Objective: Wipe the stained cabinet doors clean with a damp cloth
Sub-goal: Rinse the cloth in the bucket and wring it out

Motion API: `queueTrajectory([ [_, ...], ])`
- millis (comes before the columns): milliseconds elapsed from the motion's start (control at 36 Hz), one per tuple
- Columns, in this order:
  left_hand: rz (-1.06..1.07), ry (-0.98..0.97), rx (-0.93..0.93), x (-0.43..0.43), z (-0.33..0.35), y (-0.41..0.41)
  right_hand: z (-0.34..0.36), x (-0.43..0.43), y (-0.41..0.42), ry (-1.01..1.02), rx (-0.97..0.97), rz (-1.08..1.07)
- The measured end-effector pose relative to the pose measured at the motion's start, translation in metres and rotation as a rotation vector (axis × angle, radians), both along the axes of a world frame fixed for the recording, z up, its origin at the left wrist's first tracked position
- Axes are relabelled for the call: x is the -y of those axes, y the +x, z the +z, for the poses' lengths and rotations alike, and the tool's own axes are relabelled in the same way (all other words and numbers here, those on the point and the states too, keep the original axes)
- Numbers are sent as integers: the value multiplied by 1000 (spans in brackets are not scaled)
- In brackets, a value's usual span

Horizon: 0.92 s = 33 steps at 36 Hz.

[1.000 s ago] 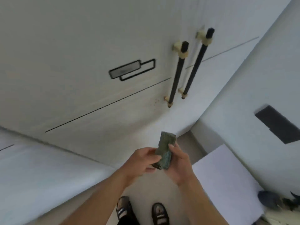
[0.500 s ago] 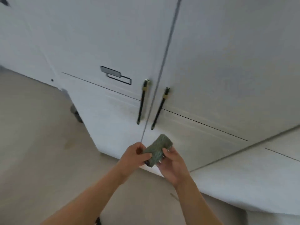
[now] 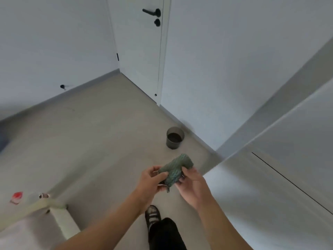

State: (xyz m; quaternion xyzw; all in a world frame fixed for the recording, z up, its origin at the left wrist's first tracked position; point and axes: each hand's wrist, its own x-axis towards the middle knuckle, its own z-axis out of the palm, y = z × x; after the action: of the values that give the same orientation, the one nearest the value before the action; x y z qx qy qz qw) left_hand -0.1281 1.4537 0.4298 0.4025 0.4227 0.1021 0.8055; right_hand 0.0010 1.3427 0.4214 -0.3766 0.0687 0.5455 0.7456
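Your cloth point(image 3: 177, 168) is a dark green, knobbly-textured piece, folded into a thick wad with a frayed corner dangling below it; it sits in mid-air between your two hands, above the floor point(image 3: 90, 141) and well short of the cabinet door point(image 3: 297, 138). Your left hand point(image 3: 150, 183) pinches its near end, thumb on top and fingers curled beneath; your right hand point(image 3: 193, 186) grips the other side, fingers wrapped round the fold. The cabinet door is a white panel at the right edge of your view, crossed by a thin black seam; no stain can be made out on the part that shows.

A grey bucket point(image 3: 175, 138) stands upright on the floor just beyond the cloth, close to the foot of the white wall; its inside looks dark. Farther back, a white room door point(image 3: 138, 51) with a black handle point(image 3: 151, 12) sits in the corner. Your sandalled foot point(image 3: 152, 214) is below your hands; a pale bench edge point(image 3: 59, 213) and a blurred red-topped object point(image 3: 17, 196) fill the lower left corner.
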Motion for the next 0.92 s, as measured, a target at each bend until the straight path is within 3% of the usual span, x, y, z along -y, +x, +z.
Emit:
queueTrajectory([
  [83,27,-15,-44,-47,-17,4,-24,-50,3,-30,-79,4],
  [250,115,-158,-60,-222,-85,68,-97,-221,66,-60,-210,-10],
  [417,-82,-244,-49,-323,-109,147,-112,-323,145,-49,-185,-136],
  [528,-270,-190,-70,-376,-129,214,-132,-360,200,-153,-141,-207],
  [639,-507,-29,-111,-430,-218,304,-215,-389,262,-260,-142,-356],
  [750,-716,23,-158,-459,-358,376,-337,-399,318,-583,-23,-499],
  [861,-662,26,-220,-478,-518,426,-486,-397,377,-1021,254,-448],
  [917,-578,72,-270,-483,-569,446,-541,-396,397,-1211,523,-331],
])
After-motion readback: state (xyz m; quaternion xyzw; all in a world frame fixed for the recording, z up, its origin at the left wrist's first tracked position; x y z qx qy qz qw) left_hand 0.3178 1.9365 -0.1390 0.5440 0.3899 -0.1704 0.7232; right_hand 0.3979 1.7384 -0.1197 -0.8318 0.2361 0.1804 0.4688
